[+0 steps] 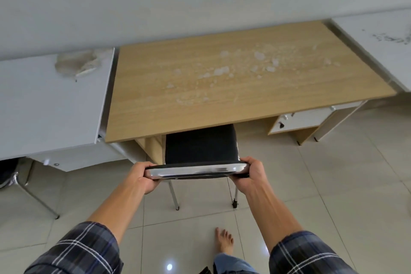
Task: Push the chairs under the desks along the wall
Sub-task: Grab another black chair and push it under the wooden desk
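Chrome-backed black chair sits partly under the wooden desk; your left hand and right hand clasp the backrest's two ends, bare foot on tiled floor.

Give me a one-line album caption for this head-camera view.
Both hands, left and right, grip a black chair's chrome backrest, its seat partly under the wooden desk.
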A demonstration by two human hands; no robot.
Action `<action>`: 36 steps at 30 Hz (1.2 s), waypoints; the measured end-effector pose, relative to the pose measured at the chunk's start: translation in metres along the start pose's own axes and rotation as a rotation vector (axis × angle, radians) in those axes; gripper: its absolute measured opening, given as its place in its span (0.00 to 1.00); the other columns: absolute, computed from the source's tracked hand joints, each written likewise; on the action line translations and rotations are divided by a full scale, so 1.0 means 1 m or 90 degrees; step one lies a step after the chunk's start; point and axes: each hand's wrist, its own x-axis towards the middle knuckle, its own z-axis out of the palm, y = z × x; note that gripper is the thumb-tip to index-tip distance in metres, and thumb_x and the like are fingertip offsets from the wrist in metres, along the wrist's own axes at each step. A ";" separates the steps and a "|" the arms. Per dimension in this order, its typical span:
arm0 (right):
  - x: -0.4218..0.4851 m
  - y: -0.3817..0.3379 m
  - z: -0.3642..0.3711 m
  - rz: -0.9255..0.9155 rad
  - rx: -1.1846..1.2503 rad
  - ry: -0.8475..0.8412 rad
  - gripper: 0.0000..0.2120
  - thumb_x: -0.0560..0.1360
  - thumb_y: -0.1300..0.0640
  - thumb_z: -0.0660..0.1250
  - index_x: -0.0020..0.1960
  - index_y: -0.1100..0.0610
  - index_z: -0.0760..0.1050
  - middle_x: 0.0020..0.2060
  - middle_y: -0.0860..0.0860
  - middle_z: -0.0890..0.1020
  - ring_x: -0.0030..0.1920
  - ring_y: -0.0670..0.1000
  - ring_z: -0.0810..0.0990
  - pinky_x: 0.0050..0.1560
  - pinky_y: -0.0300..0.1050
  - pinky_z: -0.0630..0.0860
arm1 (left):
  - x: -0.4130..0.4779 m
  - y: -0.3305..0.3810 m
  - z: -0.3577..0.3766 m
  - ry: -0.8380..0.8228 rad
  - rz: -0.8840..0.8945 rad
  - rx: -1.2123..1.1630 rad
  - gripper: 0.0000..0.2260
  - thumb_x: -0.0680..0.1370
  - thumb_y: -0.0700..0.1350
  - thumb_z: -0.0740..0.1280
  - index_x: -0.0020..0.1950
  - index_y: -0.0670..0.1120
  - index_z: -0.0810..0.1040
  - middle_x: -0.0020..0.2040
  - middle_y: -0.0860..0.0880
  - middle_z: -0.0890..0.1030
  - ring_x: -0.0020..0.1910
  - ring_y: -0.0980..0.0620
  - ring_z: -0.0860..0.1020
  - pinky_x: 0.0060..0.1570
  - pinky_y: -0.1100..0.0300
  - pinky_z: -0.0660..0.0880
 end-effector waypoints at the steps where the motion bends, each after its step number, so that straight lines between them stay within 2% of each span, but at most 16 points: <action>1: 0.007 -0.007 0.010 0.004 -0.009 0.000 0.17 0.72 0.68 0.64 0.61 0.64 0.74 0.58 0.64 0.81 0.59 0.65 0.82 0.62 0.63 0.79 | 0.004 0.006 0.007 0.002 0.000 -0.015 0.04 0.75 0.30 0.64 0.45 0.37 0.71 0.47 0.39 0.75 0.55 0.38 0.78 0.59 0.43 0.77; 5: 0.030 -0.030 0.045 0.019 -0.039 -0.003 0.22 0.71 0.68 0.65 0.65 0.65 0.74 0.58 0.64 0.81 0.56 0.65 0.82 0.60 0.62 0.80 | 0.018 0.025 0.032 0.010 0.007 -0.051 0.03 0.75 0.31 0.64 0.46 0.37 0.72 0.53 0.39 0.76 0.57 0.39 0.78 0.58 0.43 0.77; 8: 0.041 -0.043 0.071 0.020 -0.068 -0.005 0.16 0.72 0.67 0.65 0.59 0.64 0.73 0.55 0.63 0.79 0.52 0.65 0.81 0.59 0.63 0.80 | 0.028 0.042 0.049 0.016 0.012 -0.059 0.02 0.75 0.31 0.64 0.45 0.37 0.74 0.54 0.39 0.77 0.55 0.39 0.79 0.52 0.44 0.79; 11: 0.052 -0.054 0.092 0.029 -0.090 -0.012 0.09 0.73 0.67 0.64 0.53 0.63 0.73 0.50 0.61 0.78 0.50 0.63 0.78 0.55 0.61 0.80 | 0.036 0.058 0.063 0.022 0.018 -0.051 0.04 0.75 0.31 0.64 0.45 0.39 0.75 0.54 0.41 0.78 0.49 0.39 0.79 0.51 0.43 0.79; 15: 0.069 -0.062 0.105 0.046 -0.095 0.010 0.09 0.72 0.68 0.62 0.51 0.62 0.72 0.46 0.59 0.78 0.48 0.61 0.79 0.60 0.60 0.80 | 0.047 0.067 0.073 0.044 -0.003 -0.071 0.05 0.74 0.30 0.64 0.45 0.39 0.74 0.50 0.42 0.78 0.51 0.41 0.79 0.53 0.43 0.79; 18: 0.075 -0.060 0.108 0.058 -0.099 0.049 0.13 0.69 0.68 0.62 0.53 0.62 0.74 0.49 0.60 0.79 0.47 0.62 0.81 0.53 0.60 0.82 | 0.049 0.068 0.074 0.051 -0.004 -0.064 0.05 0.74 0.30 0.63 0.45 0.39 0.74 0.45 0.41 0.76 0.49 0.41 0.80 0.55 0.43 0.79; 20: 0.076 -0.059 0.109 0.062 -0.093 0.077 0.15 0.68 0.68 0.62 0.54 0.61 0.74 0.50 0.59 0.80 0.48 0.62 0.82 0.51 0.60 0.83 | 0.049 0.068 0.075 0.056 -0.001 -0.059 0.05 0.74 0.30 0.63 0.44 0.39 0.73 0.43 0.42 0.76 0.45 0.42 0.80 0.51 0.42 0.80; 22: 0.074 -0.059 0.111 0.057 -0.087 0.088 0.15 0.69 0.68 0.63 0.54 0.61 0.75 0.52 0.59 0.80 0.49 0.62 0.82 0.51 0.60 0.83 | 0.048 0.068 0.076 0.059 0.003 -0.057 0.06 0.74 0.29 0.63 0.45 0.39 0.74 0.43 0.42 0.76 0.45 0.42 0.80 0.48 0.43 0.80; 24: 0.072 -0.059 0.111 0.052 -0.091 0.096 0.14 0.69 0.68 0.63 0.54 0.61 0.75 0.53 0.60 0.80 0.51 0.62 0.82 0.53 0.60 0.83 | 0.049 0.068 0.075 0.060 0.008 -0.053 0.06 0.73 0.29 0.63 0.45 0.39 0.74 0.44 0.42 0.77 0.48 0.42 0.80 0.51 0.44 0.79; 27: 0.067 -0.061 0.110 0.040 -0.119 0.095 0.16 0.69 0.67 0.63 0.57 0.61 0.76 0.53 0.60 0.81 0.51 0.62 0.83 0.52 0.61 0.83 | 0.047 0.067 0.074 0.058 0.013 -0.046 0.06 0.73 0.29 0.65 0.45 0.39 0.76 0.46 0.42 0.78 0.45 0.42 0.80 0.51 0.46 0.80; 29: 0.061 -0.060 0.110 0.035 -0.162 0.088 0.14 0.71 0.65 0.64 0.56 0.61 0.76 0.52 0.61 0.81 0.52 0.64 0.82 0.52 0.63 0.82 | 0.045 0.064 0.074 0.059 0.023 -0.027 0.05 0.73 0.30 0.66 0.47 0.38 0.77 0.47 0.39 0.78 0.47 0.40 0.80 0.53 0.44 0.79; 32: 0.050 -0.063 0.103 0.000 -0.272 0.065 0.03 0.73 0.60 0.65 0.45 0.60 0.74 0.45 0.58 0.80 0.51 0.62 0.82 0.54 0.61 0.80 | 0.038 0.054 0.071 0.043 0.087 0.063 0.01 0.76 0.35 0.65 0.45 0.39 0.74 0.44 0.40 0.76 0.48 0.39 0.78 0.55 0.42 0.78; 34: 0.047 -0.066 0.093 -0.075 -0.377 0.054 0.07 0.77 0.58 0.63 0.42 0.59 0.74 0.40 0.55 0.78 0.46 0.56 0.77 0.53 0.57 0.76 | 0.036 0.049 0.070 0.056 0.152 0.149 0.03 0.77 0.38 0.62 0.49 0.41 0.74 0.45 0.41 0.76 0.47 0.41 0.78 0.51 0.44 0.79; 36: 0.040 -0.063 0.087 -0.156 -0.490 0.039 0.11 0.80 0.54 0.61 0.42 0.59 0.75 0.42 0.55 0.79 0.42 0.54 0.74 0.50 0.53 0.72 | 0.034 0.044 0.069 0.086 0.226 0.269 0.05 0.76 0.41 0.61 0.49 0.42 0.75 0.50 0.41 0.76 0.55 0.39 0.77 0.49 0.46 0.77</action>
